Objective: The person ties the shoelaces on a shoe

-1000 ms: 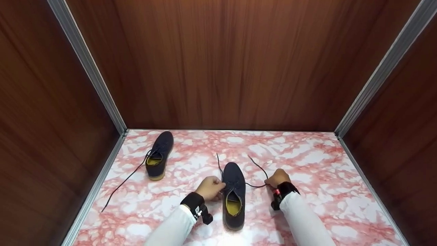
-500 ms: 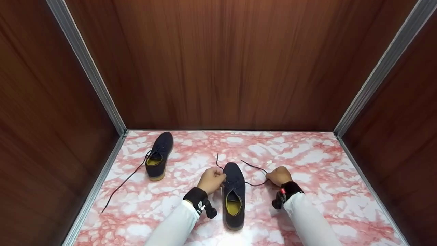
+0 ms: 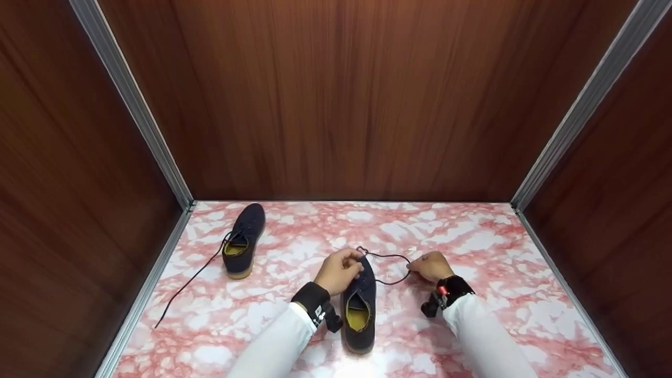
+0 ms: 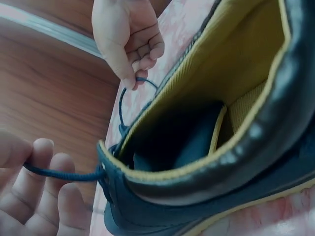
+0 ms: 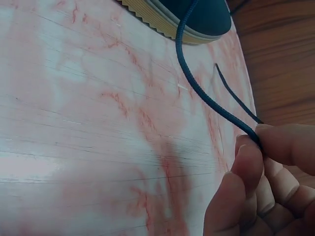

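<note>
A dark navy lace-up shoe (image 3: 368,286) with a yellow lining stands upright on the table, toe pointing away. Over its front part, my left hand (image 3: 338,272) pinches one end of its lace (image 4: 69,175) between thumb and finger; the left wrist view shows that lace coming out of the eyelets. To the right of the shoe, my right hand (image 3: 431,266) pinches the other lace (image 5: 206,101) between thumb and fingertip. That lace bends back from the right hand toward the toe, its loose end trailing. The left hand hides part of the toe and laces.
A matching navy shoe (image 3: 251,223) stands at the back left, its long lace trailing toward the front left. The red-and-white marbled table (image 3: 472,236) is bounded by brown wood-grain panels (image 3: 336,105) at the back and sides, with grey metal strips at the corners.
My left hand has moved forward and right, from beside the shoe to over its toe, with the lace. The right hand stays nearly in place; its lace's loose end has swung left toward the toe.
</note>
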Available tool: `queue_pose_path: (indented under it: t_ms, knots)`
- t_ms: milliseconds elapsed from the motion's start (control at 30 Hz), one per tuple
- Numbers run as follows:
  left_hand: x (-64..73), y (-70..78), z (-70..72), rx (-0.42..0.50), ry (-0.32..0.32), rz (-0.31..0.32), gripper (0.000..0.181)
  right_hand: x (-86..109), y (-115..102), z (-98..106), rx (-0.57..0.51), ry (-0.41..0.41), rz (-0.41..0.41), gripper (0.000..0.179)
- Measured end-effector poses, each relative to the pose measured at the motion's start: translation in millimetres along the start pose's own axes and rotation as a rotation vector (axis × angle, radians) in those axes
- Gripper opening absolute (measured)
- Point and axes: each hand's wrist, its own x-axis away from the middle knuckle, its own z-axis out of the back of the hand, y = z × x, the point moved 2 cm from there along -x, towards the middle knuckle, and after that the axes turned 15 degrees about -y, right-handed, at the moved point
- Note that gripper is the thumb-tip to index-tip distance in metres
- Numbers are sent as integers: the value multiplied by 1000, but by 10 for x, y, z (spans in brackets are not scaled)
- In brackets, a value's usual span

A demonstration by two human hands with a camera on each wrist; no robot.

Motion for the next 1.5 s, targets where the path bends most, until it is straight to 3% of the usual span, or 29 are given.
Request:
queue_pose_path:
  t_ms: [133, 300, 400, 533, 733, 1033, 1500]
  knots:
    - [32, 11, -20, -99, -75, -37, 19, 18, 18, -1, -25, -2, 8, 19]
    - [46, -102, 60, -151, -32, 20, 21, 53, 5, 14, -37, -11, 8, 22]
    - [64, -178, 123, -110, -6, 97, 18, 95, -37, 30, -93, -35, 21, 21]
    - [96, -229, 173, -16, -47, 147, 11, 144, -124, 56, -201, -46, 43, 19]
    - [115, -238, 187, 53, -83, 136, 12, 199, -284, 90, -265, -72, 115, 19]
    - [94, -221, 145, -61, -19, 99, 13, 264, -513, 149, -273, -98, 181, 20]
    - [8, -166, 57, -129, -14, 97, 13, 366, -928, 216, -264, -142, 270, 17]
